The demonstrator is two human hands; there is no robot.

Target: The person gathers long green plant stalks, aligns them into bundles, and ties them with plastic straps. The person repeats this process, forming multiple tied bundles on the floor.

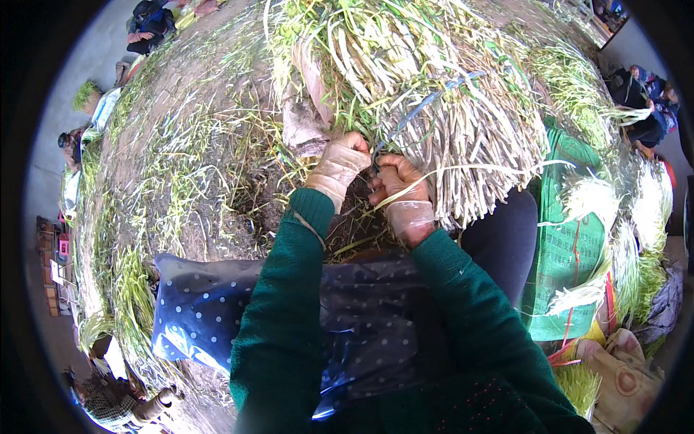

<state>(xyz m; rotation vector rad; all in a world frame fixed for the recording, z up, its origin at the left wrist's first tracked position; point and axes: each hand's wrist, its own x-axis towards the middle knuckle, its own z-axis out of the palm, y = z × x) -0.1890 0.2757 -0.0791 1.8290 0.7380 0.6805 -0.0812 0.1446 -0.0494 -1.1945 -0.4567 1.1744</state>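
Note:
A large bundle of pale leafy stalks, probably garlic shoots, lies before me with its cut ends towards my right knee. Around it runs a blue strip tie, whose lower end disappears between my hands. My left hand, with a pale wrap or glove over its back and wrist, is curled at the bundle's left side. Close beside it, my right hand has bent fingers at the lower end of the tie. What the fingertips pinch is hidden. One loose pale stalk crosses over my right hand.
A blue polka-dot apron covers my lap. Loose green leaves litter the ground at left. A green woven sack bearing writing stands by my right knee. Other people sit around the edges, one at far right holding stalks.

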